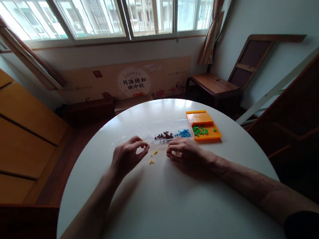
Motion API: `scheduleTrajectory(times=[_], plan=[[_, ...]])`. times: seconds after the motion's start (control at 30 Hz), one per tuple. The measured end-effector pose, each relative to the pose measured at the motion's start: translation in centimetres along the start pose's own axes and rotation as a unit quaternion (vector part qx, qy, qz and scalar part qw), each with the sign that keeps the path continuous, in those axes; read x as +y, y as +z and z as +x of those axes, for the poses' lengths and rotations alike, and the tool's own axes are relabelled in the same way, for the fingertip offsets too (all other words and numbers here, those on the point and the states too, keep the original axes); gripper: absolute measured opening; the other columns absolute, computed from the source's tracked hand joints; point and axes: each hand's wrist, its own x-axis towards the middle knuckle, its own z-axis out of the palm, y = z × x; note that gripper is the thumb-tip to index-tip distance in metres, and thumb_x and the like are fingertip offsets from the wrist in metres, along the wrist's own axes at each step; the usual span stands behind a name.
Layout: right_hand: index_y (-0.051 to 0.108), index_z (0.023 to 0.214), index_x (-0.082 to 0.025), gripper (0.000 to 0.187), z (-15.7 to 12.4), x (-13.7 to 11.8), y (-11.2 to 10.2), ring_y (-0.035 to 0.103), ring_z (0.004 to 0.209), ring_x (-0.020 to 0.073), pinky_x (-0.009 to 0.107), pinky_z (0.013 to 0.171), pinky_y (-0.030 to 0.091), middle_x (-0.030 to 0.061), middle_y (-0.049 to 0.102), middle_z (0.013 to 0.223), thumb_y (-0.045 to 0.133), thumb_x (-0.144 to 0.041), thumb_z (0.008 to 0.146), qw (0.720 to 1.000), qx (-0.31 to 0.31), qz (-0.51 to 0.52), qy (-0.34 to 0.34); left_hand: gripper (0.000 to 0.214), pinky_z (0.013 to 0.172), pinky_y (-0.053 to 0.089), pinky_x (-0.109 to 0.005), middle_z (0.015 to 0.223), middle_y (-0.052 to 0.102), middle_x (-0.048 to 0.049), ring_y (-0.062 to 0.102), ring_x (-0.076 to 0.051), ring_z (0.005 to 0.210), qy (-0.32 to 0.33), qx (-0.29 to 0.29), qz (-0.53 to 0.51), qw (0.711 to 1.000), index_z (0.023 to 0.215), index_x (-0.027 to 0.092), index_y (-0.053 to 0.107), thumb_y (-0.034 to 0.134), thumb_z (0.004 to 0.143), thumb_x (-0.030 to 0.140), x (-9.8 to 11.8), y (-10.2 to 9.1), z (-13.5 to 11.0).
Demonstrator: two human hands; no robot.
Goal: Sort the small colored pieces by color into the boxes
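On the round white worktop [168, 212], a few small yellow pieces [155, 152] lie loose in the gap between the hands, just in front of a clear compartment case [163, 142]. The left hand [131, 154] bends at the case's left end, thumb and forefinger tips close together; whether that grip pinches anything, I cannot tell. The right hand [183, 151] curls low before the blue pieces [182, 133], its fingers bent; I cannot tell what its grip holds, if anything. Dark brown pieces [163, 136] fill the compartment beside the blue. The orange tray [216, 136] with green pieces [200, 131] adjoins the case, its back corner near the worktop's curved far edge; a wide stretch of surface runs nearward between the forearms
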Motion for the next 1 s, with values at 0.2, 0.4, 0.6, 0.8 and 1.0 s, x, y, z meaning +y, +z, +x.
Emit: scheduleTrajectory(times=[0.2,0.4,0.6,0.8,1.0], plan=[[0.068,0.095,-0.024,0.011,0.2,-0.1,-0.2,0.068,0.09,0.0209,0.035,0.087,0.053,0.0043,0.077,0.094,0.065,-0.022,0.105,1.0,0.018,-0.012,-0.005,0.024,0.057,0.038,-0.027,0.102,0.082,-0.0021,0.066,-0.013,0.067,-0.033,0.035,0.107,0.993,0.097,0.024,0.086,0.067,0.107,0.035,-0.6,-0.5,0.0],[0.069,0.092,-0.022,0.013,0.8,-0.9,-2.2,0.064,0.075,0.0177,0.033,0.077,0.05,0.0029,0.075,0.085,0.062,-0.02,0.104,0.999,0.031,-0.042,-0.011,0.027,0.057,0.038,-0.027,0.101,0.081,-0.0018,0.067,-0.014,0.068,-0.008,0.014,0.099,0.995,0.094,0.025,0.085,0.066,0.107,0.038,-1.2,-1.2,-0.1],[0.073,0.095,-0.023,0.004,0.4,-0.8,-5.5,0.063,0.066,0.0123,0.027,0.063,0.041,-0.0027,0.076,0.083,0.072,-0.02,0.096,0.995,-0.078,-0.023,0.059,0.021,0.059,0.041,-0.025,0.094,0.078,0.0015,0.06,-0.009,0.061,0.07,-0.148,-0.055,0.985,0.094,0.027,0.083,0.077,0.099,0.047,-1.2,-2.5,-0.2],[0.078,0.102,-0.025,0.019,-0.1,-0.7,-6.4,0.066,0.07,0.0129,0.027,0.066,0.043,-0.0032,0.08,0.092,0.085,-0.02,0.085,0.985,-0.141,0.012,0.1,0.015,0.067,0.048,-0.025,0.099,0.08,-0.0009,0.068,-0.013,0.07,0.074,-0.214,-0.111,0.968,0.102,0.03,0.085,0.08,0.097,0.043,-1.1,-2.2,-0.3],[0.079,0.102,-0.025,0.016,0.0,-0.5,-5.7,0.069,0.074,0.0138,0.026,0.07,0.046,-0.0022,0.078,0.089,0.088,-0.029,0.09,0.984,-0.148,0.036,0.096,0.014,0.068,0.048,-0.024,0.094,0.081,0.0009,0.072,-0.012,0.072,0.075,-0.23,-0.131,0.962,0.095,0.033,0.086,0.073,0.101,0.035,-1.0,-2.2,-0.4]])
